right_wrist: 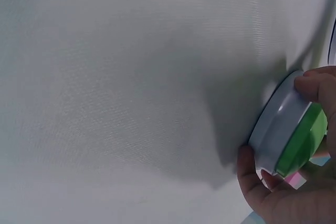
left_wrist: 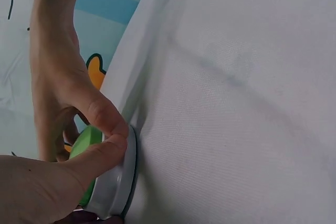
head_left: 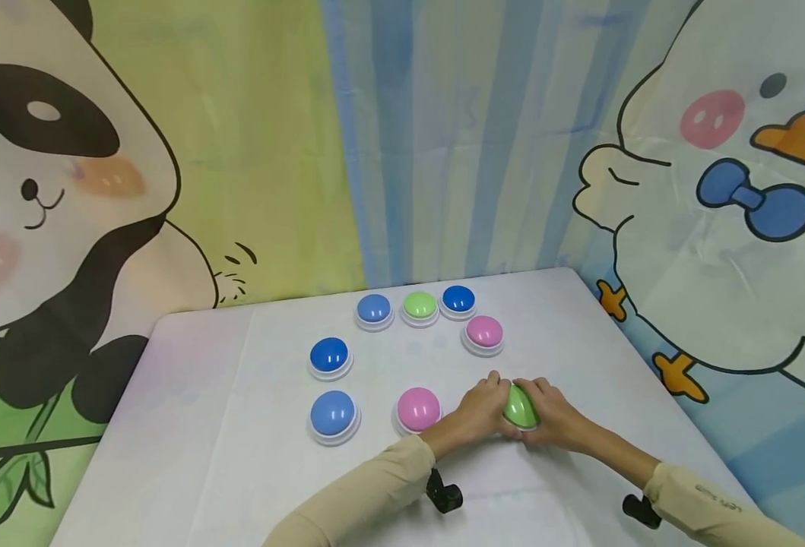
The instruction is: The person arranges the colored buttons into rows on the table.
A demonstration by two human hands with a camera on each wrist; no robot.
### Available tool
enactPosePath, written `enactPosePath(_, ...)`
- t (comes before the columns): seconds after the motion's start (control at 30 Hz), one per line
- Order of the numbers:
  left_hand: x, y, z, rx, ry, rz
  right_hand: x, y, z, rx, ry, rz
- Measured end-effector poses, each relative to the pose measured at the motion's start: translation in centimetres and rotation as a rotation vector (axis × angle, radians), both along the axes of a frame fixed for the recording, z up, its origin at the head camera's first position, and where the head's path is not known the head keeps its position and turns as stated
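A green dome button [head_left: 520, 409] with a white round base is held between both hands near the right side of the table. My left hand [head_left: 482, 406] grips its left side, and my right hand [head_left: 554, 414] grips the right side. In the left wrist view, both thumbs meet at the rim of the white base [left_wrist: 111, 184]. The right wrist view has the button [right_wrist: 283, 124] tilted, with fingers on its base; part of the green dome is covered by the hands. Just left of my left hand sits a pink button [head_left: 419, 409], partly behind the wrist.
At the left stand a light blue button [head_left: 332, 414] and a dark blue button [head_left: 329, 355]. Farther back are another light blue [head_left: 374, 309], a green [head_left: 419, 305], a dark blue [head_left: 458, 299] and a pink button [head_left: 484, 333]. Printed curtains rise behind the white table [head_left: 251, 456].
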State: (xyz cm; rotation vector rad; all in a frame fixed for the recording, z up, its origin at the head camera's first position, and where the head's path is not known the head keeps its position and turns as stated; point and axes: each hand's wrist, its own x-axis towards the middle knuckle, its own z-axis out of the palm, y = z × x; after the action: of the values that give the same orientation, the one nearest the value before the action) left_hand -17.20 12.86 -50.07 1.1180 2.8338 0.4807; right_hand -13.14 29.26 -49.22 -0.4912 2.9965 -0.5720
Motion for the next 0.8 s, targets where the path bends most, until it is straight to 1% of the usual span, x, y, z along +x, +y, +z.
enactPosePath(0.03, 0.1, 0.0, 0.1, -0.002, -0.007, -0.004, 0.1, 0.0, 0.0, -0.004, -0.012, -0.007)
enactPosePath(0.1, 0.1, 0.1, -0.1, -0.009, 0.005, -0.009, 0.1, 0.2, 0.0, -0.019, -0.017, -0.018)
enactPosePath(0.23, 0.0, 0.1, -0.4, -0.016, 0.045, -0.006, 0.0, 0.5, -0.4, -0.024, 0.013, -0.023)
enactPosePath(0.47, 0.1, 0.0, -0.1, -0.006, 0.067, -0.005, -0.5, 1.0, -0.7, -0.002, 0.021, 0.005)
enactPosePath(0.6, 0.3, 0.0, -0.2, -0.001, 0.067, 0.009, -0.6, 1.1, -0.9, -0.014, 0.025, 0.006)
enactPosePath(0.8, 0.7, -0.1, -0.7, -0.022, 0.08, 0.033, -0.4, 0.8, -1.3, -0.015, 0.014, -0.021)
